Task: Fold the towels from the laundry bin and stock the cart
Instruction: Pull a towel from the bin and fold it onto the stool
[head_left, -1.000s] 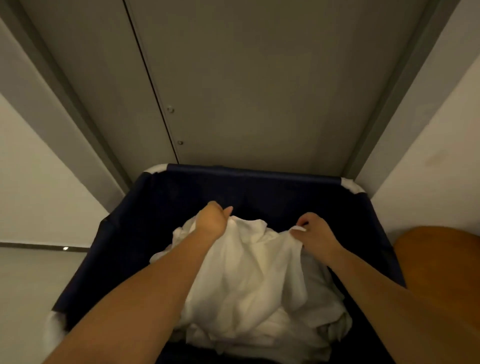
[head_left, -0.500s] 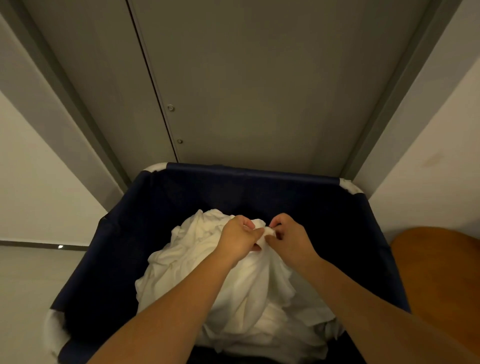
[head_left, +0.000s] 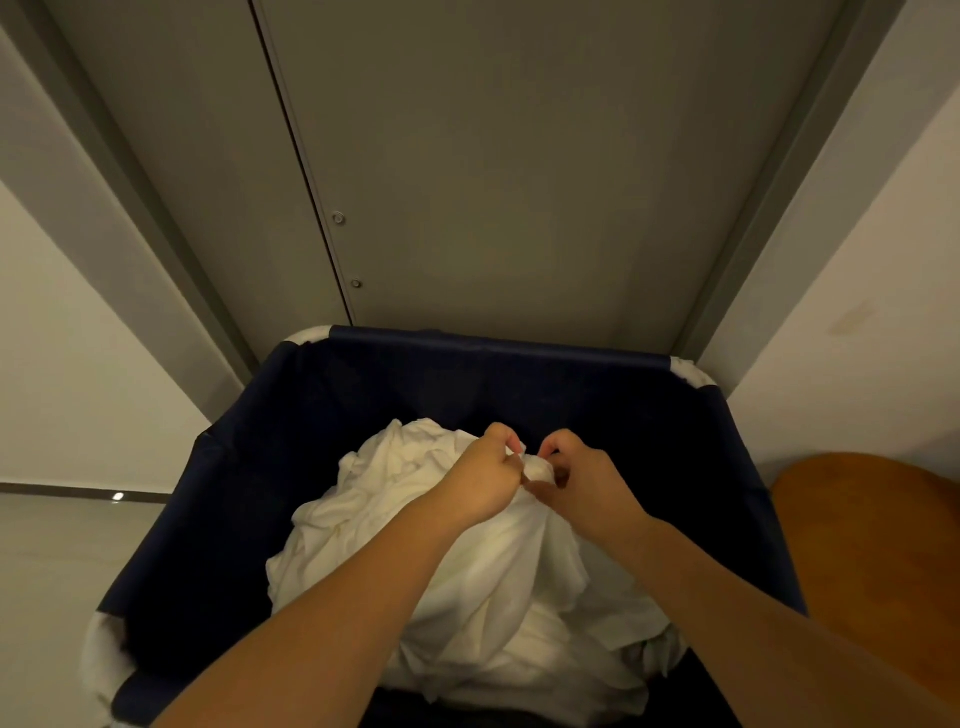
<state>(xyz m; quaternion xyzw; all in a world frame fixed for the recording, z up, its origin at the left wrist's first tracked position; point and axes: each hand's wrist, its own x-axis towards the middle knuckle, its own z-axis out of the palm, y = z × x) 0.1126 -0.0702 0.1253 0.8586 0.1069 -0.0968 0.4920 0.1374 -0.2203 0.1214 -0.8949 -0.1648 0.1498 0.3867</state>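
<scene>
Whereas a second ago the two hands were spread apart along the cloth's upper edge, they now meet at the centre of the frame. The left hand (head_left: 480, 486) and the right hand (head_left: 584, 486) sit knuckle to knuckle, each with fingers curled and pinching the same small bunch of the white towel (head_left: 467, 577). Half a second ago they had already come together, so the grip has barely shifted since. The towel hangs from that pinch as a peaked mound, its bulk lying inside the dark blue laundry bin (head_left: 498, 347), which fills the lower half of the frame below a grey door (head_left: 519, 182). Bringing the two held points together looks like joining corners or regathering the grip, an early step, since nothing is folded flat yet. No cart shows; a brown wooden surface (head_left: 872, 545) sits at the lower right.
</scene>
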